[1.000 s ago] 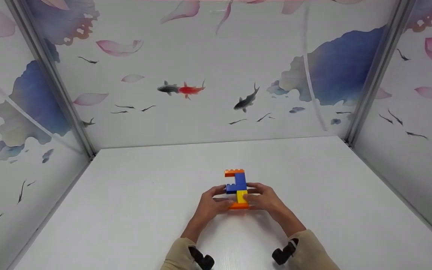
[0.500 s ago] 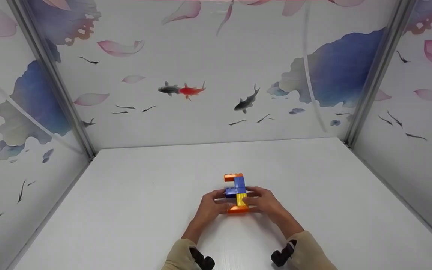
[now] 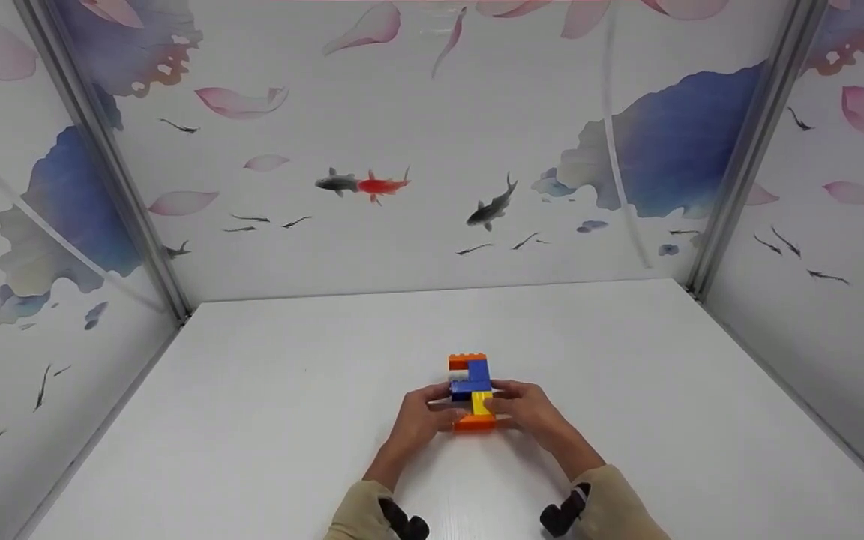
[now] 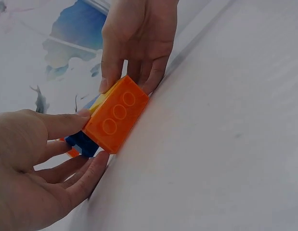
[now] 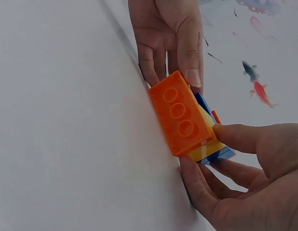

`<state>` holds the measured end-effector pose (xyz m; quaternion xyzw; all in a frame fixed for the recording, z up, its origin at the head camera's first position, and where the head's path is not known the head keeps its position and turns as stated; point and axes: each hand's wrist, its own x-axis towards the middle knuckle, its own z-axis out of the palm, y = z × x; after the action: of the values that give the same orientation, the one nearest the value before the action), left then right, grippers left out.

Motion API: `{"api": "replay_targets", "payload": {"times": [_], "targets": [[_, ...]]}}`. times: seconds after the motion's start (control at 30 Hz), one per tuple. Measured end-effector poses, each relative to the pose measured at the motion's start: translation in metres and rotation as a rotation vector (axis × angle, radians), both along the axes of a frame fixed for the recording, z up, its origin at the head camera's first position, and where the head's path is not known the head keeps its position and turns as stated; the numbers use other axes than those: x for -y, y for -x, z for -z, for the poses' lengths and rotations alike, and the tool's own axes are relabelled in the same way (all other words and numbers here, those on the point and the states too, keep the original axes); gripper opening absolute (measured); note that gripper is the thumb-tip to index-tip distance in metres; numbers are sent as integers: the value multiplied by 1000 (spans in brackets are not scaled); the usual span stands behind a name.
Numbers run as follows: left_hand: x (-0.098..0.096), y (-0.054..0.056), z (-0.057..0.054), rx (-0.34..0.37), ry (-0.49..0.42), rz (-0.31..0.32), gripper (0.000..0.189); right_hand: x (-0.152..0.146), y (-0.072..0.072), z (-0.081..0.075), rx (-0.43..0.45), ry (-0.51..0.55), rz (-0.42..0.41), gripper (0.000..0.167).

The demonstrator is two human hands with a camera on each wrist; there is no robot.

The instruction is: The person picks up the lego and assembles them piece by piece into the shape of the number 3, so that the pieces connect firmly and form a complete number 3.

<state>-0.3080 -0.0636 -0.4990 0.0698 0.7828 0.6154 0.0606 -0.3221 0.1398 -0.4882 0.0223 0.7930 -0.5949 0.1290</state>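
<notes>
A small structure of toy building bricks is held between both hands over the white table. Its near end is an orange brick (image 3: 475,424), whose hollow underside with round tubes faces both wrist cameras. Beyond that come a yellow brick (image 3: 481,403), blue bricks (image 3: 479,371) and a second orange brick (image 3: 467,361) at the far end. My left hand (image 3: 418,418) grips the structure from the left, thumb on the near orange brick. From the right, my right hand (image 3: 535,411) grips it, its thumb by the yellow brick. Fingers hide parts of the sides.
The white table (image 3: 289,420) spreads around the hands. White panels with painted fish and petals, such as the back wall (image 3: 417,255), enclose it at the back and both sides. Metal posts (image 3: 739,150) stand at the back corners.
Both hands and the brick structure have shifted slightly nearer to me. The grip of both hands looks the same, and the view has tilted a little.
</notes>
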Motion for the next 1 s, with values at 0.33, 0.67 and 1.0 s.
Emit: {"api": "replay_targets", "payload": {"times": [0.33, 0.67, 1.0], "targets": [[0, -2, 0, 21, 37, -42, 55, 1, -1, 2, -24, -18, -12, 53], [3, -1, 0, 23, 68, -24, 53, 5, 1, 4, -23, -25, -15, 49], [6, -1, 0, 42, 79, -7, 53, 5, 1, 1, -12, -28, -14, 49]]}}
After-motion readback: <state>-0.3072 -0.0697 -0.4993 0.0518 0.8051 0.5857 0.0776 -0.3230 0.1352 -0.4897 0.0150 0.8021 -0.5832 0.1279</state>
